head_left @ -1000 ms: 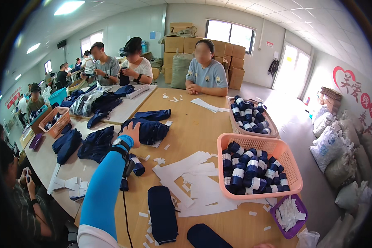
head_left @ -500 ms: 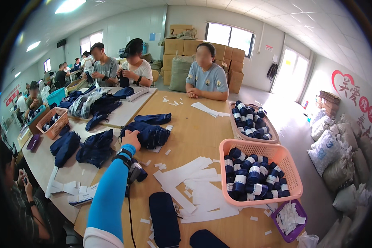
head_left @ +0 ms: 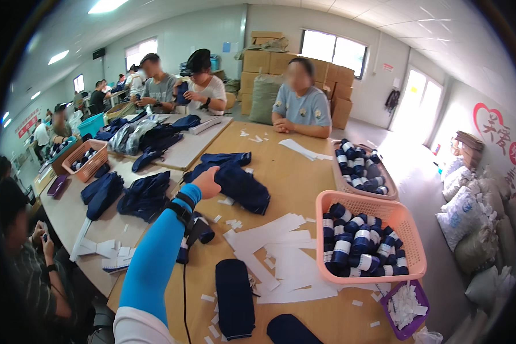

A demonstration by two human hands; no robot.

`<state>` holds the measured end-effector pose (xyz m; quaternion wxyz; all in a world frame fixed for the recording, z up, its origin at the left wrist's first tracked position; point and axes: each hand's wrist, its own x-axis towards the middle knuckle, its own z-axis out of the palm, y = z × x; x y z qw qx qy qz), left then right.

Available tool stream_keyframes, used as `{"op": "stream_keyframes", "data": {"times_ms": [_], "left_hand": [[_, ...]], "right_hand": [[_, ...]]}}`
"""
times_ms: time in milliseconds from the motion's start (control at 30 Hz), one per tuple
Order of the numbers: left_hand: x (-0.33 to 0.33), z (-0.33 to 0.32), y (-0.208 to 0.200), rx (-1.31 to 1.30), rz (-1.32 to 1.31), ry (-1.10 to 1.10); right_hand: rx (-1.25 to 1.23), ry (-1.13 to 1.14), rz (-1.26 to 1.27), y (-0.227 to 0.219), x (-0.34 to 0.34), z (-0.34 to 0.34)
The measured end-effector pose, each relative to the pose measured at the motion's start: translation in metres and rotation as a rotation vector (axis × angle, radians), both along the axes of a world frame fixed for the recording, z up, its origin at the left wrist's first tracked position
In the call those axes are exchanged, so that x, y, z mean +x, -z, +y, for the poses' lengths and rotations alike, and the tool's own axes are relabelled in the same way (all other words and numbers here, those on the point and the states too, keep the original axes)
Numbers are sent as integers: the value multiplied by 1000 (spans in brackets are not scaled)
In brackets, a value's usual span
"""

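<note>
My left hand (head_left: 207,182), in a bright blue sleeve with a dark wrist strap, is closed on a navy cloth piece (head_left: 244,190). That piece spreads out to the right of my fingers over the wooden table. Behind it lies another long navy cloth (head_left: 230,157). Close to my wrist are banded navy rolls (head_left: 202,226), partly hidden by the strap gear. Nearer to me lie a flat oblong navy cloth (head_left: 235,304) and a second one (head_left: 292,330), cut by the lower edge. My right hand is out of view.
A pink basket (head_left: 372,278) of navy rolls with white bands stands right, another basket (head_left: 366,194) behind it. White paper strips (head_left: 298,281) cover the middle. A purple tray (head_left: 407,332) holds paper bits. A person (head_left: 301,106) sits opposite; others work at left. Sacks (head_left: 461,212) line the wall.
My left hand has pulled a navy cloth piece out of the bunch toward the right, and it now lies spread. The whole view has shifted slightly.
</note>
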<state>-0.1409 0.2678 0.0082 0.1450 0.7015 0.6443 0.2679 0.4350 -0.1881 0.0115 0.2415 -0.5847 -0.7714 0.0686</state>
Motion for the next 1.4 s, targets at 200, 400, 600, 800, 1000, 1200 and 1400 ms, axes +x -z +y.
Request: {"op": "stream_keyframes", "data": {"times_ms": [200, 400, 600, 800, 1000, 1200, 1400], "left_hand": [[-37, -19, 13, -465, 389, -360], [-65, -18, 48, -217, 354, -176], [-49, -19, 31, -239, 442, -252], [-13, -71, -45, 193, 173, -58], [70, -172, -161, 356, -178, 175], [137, -260, -219, 247, -654, 465], [241, -371, -200, 228, -821, 799]], "right_hand": [[-3, -4, 4, 0, 3, -1], [-22, -38, -16, -1, 5, 3], [2, -21, -39, 2, 5, -1], [7, -21, -34, 1, 5, -1], [22, -27, -27, 0, 8, -2], [-7, -1, 1, 3, 17, -4], [-553, -320, 1332, -23, -5, -1]]}}
